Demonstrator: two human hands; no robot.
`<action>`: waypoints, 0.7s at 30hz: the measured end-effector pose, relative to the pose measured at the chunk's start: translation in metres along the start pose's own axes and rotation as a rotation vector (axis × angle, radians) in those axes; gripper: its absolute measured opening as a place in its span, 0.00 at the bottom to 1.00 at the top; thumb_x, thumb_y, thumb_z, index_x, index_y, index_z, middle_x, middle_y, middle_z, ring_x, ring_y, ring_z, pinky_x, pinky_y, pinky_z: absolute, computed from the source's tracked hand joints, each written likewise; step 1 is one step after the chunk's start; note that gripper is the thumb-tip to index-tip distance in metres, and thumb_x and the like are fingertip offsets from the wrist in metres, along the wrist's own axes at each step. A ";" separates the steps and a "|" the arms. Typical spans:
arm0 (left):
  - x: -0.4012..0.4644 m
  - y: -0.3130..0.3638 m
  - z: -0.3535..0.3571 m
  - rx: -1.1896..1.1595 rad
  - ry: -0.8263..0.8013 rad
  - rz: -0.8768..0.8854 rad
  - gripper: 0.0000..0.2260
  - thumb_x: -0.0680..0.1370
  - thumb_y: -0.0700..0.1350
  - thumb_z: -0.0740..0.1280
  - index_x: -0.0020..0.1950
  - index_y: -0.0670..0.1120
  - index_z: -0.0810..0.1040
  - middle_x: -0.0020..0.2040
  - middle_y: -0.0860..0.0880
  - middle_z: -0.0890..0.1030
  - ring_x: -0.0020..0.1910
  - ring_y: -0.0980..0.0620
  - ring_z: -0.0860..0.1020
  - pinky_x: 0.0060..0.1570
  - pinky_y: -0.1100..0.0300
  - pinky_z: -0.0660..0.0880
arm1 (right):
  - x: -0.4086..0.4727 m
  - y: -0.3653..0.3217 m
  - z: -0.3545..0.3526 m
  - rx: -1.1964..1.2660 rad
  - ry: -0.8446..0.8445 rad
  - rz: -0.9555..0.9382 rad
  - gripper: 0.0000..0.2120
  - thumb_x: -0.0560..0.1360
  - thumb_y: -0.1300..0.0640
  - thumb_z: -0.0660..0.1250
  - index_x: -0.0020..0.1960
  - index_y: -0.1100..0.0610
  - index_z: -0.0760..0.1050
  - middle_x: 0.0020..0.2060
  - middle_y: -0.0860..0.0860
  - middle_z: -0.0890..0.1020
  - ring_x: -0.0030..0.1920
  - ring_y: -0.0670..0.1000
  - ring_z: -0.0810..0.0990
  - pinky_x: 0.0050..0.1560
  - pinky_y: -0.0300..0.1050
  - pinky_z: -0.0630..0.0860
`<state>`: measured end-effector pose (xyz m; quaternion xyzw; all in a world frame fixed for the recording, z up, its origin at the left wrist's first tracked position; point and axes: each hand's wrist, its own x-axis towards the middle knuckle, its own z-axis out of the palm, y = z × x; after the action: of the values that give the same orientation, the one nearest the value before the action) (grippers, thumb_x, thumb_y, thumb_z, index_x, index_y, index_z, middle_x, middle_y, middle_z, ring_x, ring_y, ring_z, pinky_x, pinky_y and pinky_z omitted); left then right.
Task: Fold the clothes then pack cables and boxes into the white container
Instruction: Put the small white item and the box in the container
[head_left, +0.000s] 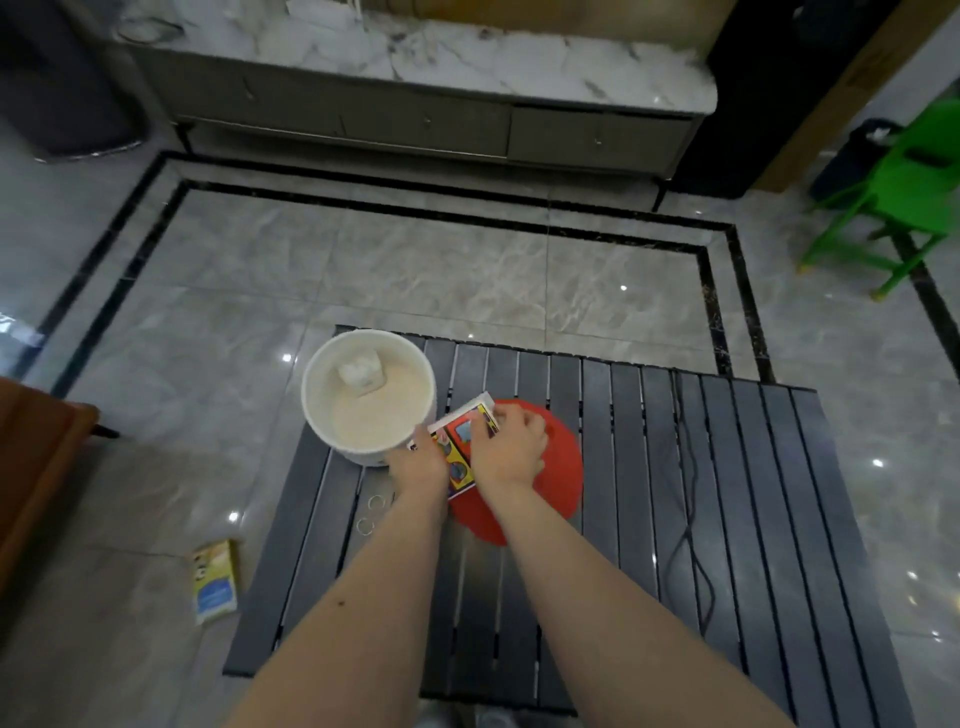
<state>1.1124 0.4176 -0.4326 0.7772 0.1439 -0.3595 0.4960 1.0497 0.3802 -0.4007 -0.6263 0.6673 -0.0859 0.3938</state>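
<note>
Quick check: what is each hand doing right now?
Left hand: closed on the colourful printed cardboard box, at its left edge.
Right hand: closed on the same box, gripping from the right.

Colourful box (464, 448) partly behind both hands; green chair (904, 197) cut off right.

A dark slatted table (727, 519) stands on a glossy grey marble floor (389, 260) inlaid with black border lines and dotted with small light reflections. Beyond the table runs a long low cabinet (426, 119) with a white marble top; right of that cabinet stands a green plastic chair (898, 208).
</note>
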 end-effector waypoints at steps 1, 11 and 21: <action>0.007 0.008 -0.006 -0.002 0.023 0.024 0.22 0.81 0.48 0.59 0.68 0.33 0.66 0.65 0.35 0.74 0.62 0.38 0.75 0.59 0.49 0.73 | 0.002 -0.011 0.006 0.016 -0.025 -0.032 0.17 0.77 0.48 0.62 0.62 0.55 0.73 0.64 0.54 0.69 0.66 0.56 0.67 0.65 0.52 0.66; 0.098 0.051 -0.062 0.056 -0.071 0.091 0.11 0.77 0.55 0.63 0.53 0.52 0.66 0.56 0.39 0.79 0.56 0.40 0.79 0.59 0.45 0.76 | 0.032 -0.076 0.088 0.176 -0.252 0.014 0.16 0.78 0.58 0.60 0.65 0.60 0.69 0.61 0.58 0.78 0.61 0.57 0.76 0.60 0.47 0.72; 0.150 0.069 -0.071 0.284 -0.177 0.359 0.23 0.70 0.41 0.75 0.59 0.46 0.67 0.52 0.45 0.77 0.50 0.45 0.80 0.53 0.44 0.78 | 0.067 -0.088 0.139 0.292 -0.411 0.293 0.15 0.78 0.62 0.56 0.63 0.59 0.72 0.57 0.58 0.80 0.53 0.57 0.79 0.49 0.49 0.79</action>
<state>1.2871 0.4271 -0.4738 0.8178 -0.0926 -0.3488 0.4483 1.2112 0.3543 -0.4689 -0.4641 0.6374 0.0053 0.6150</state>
